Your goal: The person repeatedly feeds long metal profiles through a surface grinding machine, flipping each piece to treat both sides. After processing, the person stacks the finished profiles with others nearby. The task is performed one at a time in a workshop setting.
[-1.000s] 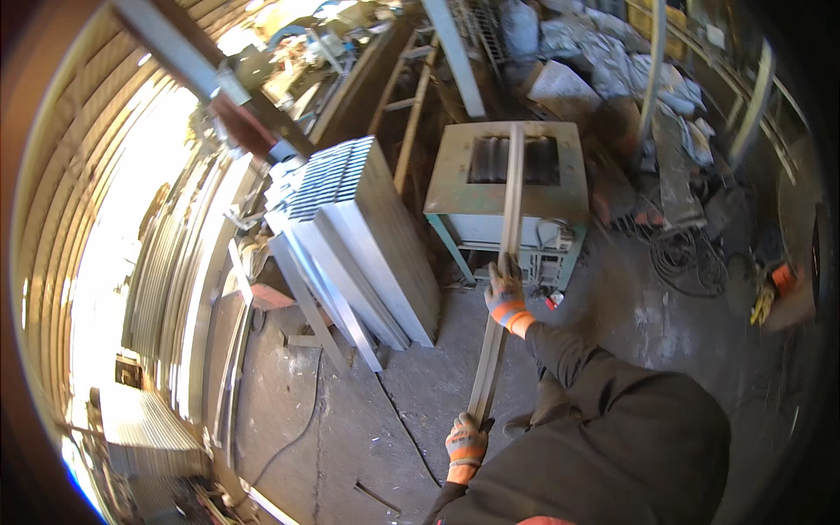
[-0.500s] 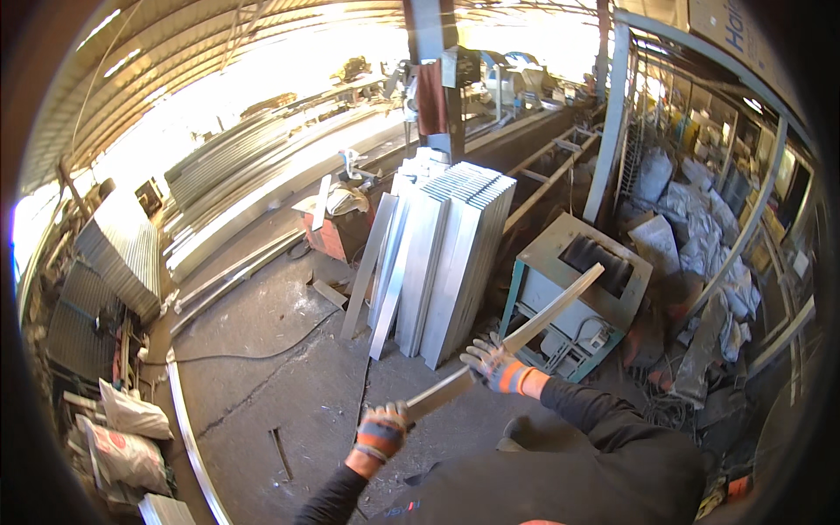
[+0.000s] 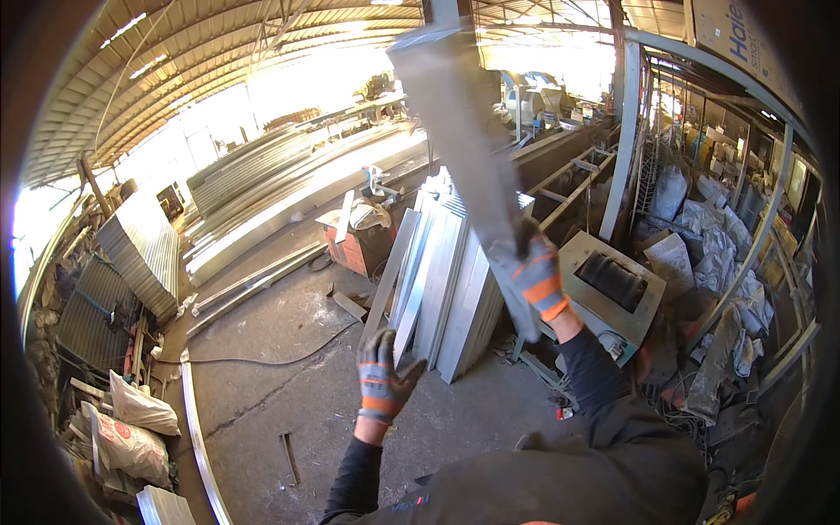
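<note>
My right hand (image 3: pixel 536 273), in a grey and orange glove, grips a long grey metal profile (image 3: pixel 462 131) near its lower end. The profile stands almost upright, leaning to the left at the top, and is blurred by motion. Its far part crosses in front of the stack of silver metal profiles (image 3: pixel 437 293), which stand on end, leaning together. My left hand (image 3: pixel 383 378), gloved the same way, is off the profile, with fingers spread and nothing in it. It hovers just in front of the stack's lower left edge.
A grey machine (image 3: pixel 573 267) with a dark roller opening stands to the right of the stack. Behind it on the left sits a red box (image 3: pixel 359 249). A cable (image 3: pixel 262 360) crosses the floor. White sacks (image 3: pixel 131 446) lie at the left; crumpled silvery bags (image 3: pixel 713 241) at the right.
The profile has swung from a slanted hold across both hands to nearly upright in my right hand. My left hand has let go of it and opened.
</note>
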Demonstrator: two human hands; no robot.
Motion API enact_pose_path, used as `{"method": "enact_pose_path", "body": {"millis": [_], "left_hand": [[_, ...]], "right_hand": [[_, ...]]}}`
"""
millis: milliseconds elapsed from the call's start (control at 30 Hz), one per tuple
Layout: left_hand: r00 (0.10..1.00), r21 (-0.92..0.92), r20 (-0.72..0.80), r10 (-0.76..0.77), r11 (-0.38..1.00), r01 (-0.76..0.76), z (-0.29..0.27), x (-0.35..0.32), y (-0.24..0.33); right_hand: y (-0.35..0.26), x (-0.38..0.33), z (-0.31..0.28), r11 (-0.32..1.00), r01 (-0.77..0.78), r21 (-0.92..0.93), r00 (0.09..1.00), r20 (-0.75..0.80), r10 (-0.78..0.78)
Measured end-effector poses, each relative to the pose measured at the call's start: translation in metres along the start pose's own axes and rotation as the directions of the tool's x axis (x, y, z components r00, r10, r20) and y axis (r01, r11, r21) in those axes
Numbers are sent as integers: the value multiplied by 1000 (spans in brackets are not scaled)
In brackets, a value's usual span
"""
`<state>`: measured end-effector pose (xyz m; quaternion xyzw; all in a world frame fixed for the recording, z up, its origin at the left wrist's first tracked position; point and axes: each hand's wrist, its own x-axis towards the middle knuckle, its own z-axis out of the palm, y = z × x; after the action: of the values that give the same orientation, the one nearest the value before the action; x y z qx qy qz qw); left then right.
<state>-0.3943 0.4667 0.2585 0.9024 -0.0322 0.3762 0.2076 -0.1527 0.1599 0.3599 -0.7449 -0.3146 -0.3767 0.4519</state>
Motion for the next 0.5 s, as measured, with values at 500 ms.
{"method": "enact_pose_path", "body": {"millis": [500], "left_hand": [[173, 158, 899, -402, 666, 729, 51, -264, -77]], "right_hand": [[143, -174, -71, 140, -526, 839, 407, 104, 907]]}}
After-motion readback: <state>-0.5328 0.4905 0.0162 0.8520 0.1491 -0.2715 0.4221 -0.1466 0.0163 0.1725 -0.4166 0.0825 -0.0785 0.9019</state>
